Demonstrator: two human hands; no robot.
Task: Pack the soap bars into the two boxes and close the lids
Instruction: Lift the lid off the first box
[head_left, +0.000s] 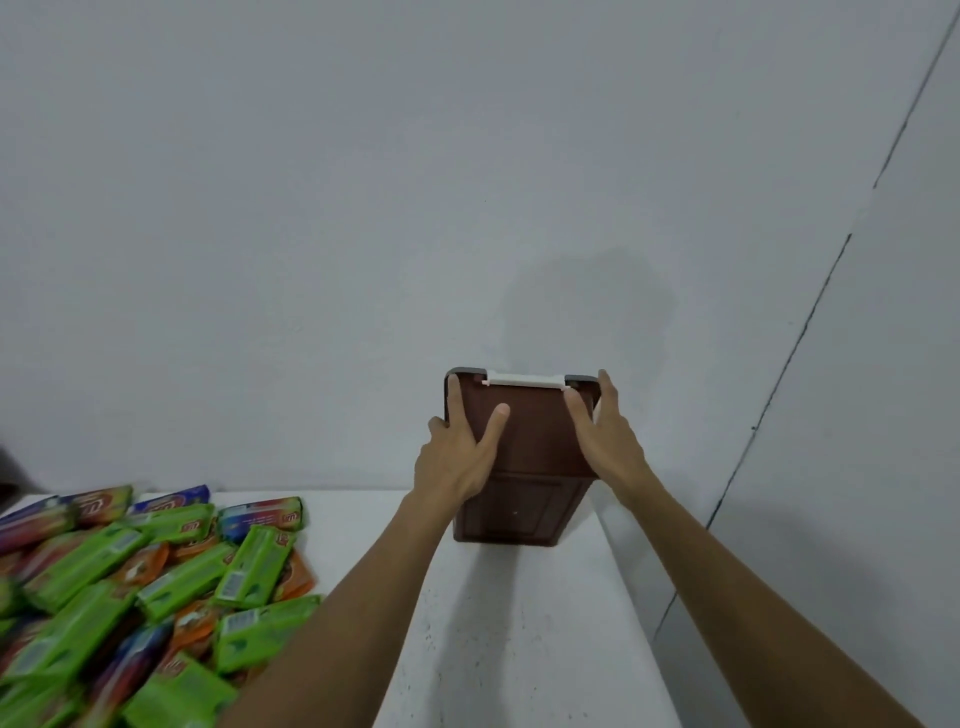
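Nearest you, the soap bars (156, 587) are lying heaped on the left of the table (519, 649), so you may be shutting a box that is not yet filled; its inside is hidden. Further out, your left hand (457, 452) and right hand (605, 436) are pressing the lid (530, 431) of the brown box (514, 512) with straight, spread fingers (453, 387), thumbs on top, the rest down its sides. It is sitting near the table's right edge, and an uneven push could slide it off.

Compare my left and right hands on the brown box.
The left hand spreads its thumb toward the middle of the lid; the right hand has its thumb near the edge. The left hand's forefinger lies on the lid; the right hand's fingers run outside the right wall. Both touch the brown box, fingers straight.
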